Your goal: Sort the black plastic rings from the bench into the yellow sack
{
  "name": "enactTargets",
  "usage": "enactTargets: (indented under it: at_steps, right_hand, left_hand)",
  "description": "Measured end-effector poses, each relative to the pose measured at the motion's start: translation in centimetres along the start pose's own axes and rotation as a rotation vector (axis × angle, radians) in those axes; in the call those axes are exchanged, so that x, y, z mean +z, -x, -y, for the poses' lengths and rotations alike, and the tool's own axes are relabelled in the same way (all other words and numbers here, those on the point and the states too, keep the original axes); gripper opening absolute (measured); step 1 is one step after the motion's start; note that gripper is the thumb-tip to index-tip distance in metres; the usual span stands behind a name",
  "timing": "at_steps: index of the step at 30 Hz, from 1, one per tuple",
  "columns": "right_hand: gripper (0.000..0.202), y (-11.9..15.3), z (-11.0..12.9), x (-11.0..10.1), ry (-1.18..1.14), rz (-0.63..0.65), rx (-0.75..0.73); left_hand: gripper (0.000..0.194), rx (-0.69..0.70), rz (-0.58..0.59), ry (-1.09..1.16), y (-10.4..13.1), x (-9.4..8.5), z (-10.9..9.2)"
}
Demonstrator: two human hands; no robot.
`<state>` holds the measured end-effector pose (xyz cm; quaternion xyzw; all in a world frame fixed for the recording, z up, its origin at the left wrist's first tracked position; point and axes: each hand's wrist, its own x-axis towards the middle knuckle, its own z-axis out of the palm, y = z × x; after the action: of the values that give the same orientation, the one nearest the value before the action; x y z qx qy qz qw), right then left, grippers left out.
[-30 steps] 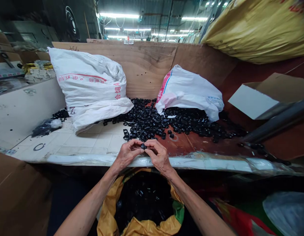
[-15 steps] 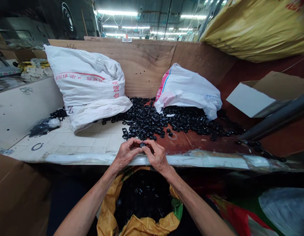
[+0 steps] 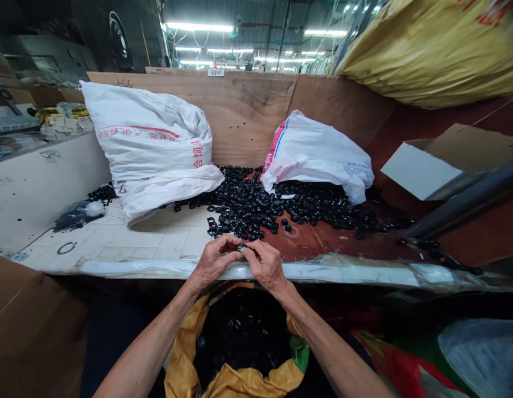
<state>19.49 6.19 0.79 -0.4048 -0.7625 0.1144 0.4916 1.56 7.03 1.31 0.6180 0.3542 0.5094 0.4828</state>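
Between my fingertips, above the table's front edge, is a small black plastic part (image 3: pixel 241 247); its exact kind is too small to make out. My left hand (image 3: pixel 215 260) pinches it from the left and my right hand (image 3: pixel 265 265) from the right. Just beyond the hands lies a heap of black plastic parts (image 3: pixel 256 204), some ring-shaped, spread over the tabletop. Below my wrists an open yellow sack (image 3: pixel 182 362) holds many dark pieces.
Two white woven sacks, a left one (image 3: pixel 152 146) and a right one (image 3: pixel 318 152), lie on the table against a wooden back board (image 3: pixel 244 105). To the right are an open cardboard box (image 3: pixel 426 168) and a dark slanting bar (image 3: pixel 467 199). A yellow sack (image 3: pixel 430 55) bulges in overhead.
Both hands stay in nearly the same place, with the small black part still pinched between them. The fingers have shifted slightly around it, and the camera view has moved a little.
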Motion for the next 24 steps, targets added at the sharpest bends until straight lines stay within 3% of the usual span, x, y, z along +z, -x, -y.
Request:
enactTargets:
  at_steps: [9, 15, 20, 24]
  right_hand:
    - [0.015, 1.0, 1.2, -1.2, -0.113, -0.013, 0.055]
    - [0.012, 1.9, 2.4, -2.4, -0.165, 0.033, 0.006]
    - [0.025, 3.0, 2.9, -2.0, -0.103, 0.126, 0.207]
    - [0.012, 3.2, 3.6, -2.2, -0.178, 0.059, 0.172]
  left_hand:
    - [0.027, -0.036, 0.027, -0.012, 1.3, 0.8, -1.1]
    - [0.029, -0.131, -0.047, 0.058, 3.4, 1.7, -1.7]
    - [0.024, -0.036, -0.016, -0.111, 4.7, 1.6, -1.8]
    - [0.03, -0.155, -0.015, 0.05, 5.4, 1.8, -1.7]
